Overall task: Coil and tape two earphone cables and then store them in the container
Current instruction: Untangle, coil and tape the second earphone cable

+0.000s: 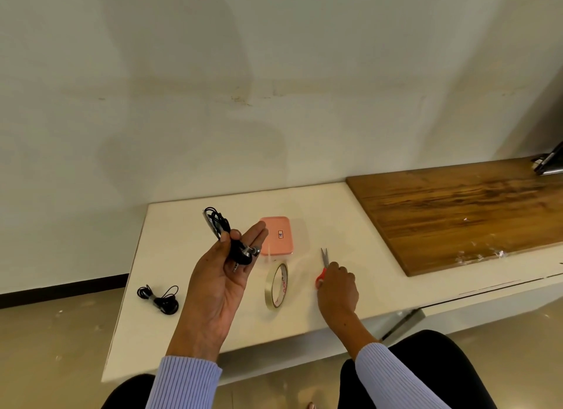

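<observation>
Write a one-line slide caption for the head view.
Left hand holds a coiled black earphone cable; right hand rests on red-handled scissors beside the tape roll.

Both forearms wear long, close-fitting sleeves of pale lavender-blue ribbed knit, the fine ribs running lengthwise down to plain cuffs that end at the wrists. The left sleeve (185, 381) and right sleeve (393, 378) match. Both hands are bare, without rings or watch. The legs are clad in black trousers (426, 357).

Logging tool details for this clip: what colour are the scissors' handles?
Red, on the scissors under the right hand; the head view, the only one, shows it.
</observation>
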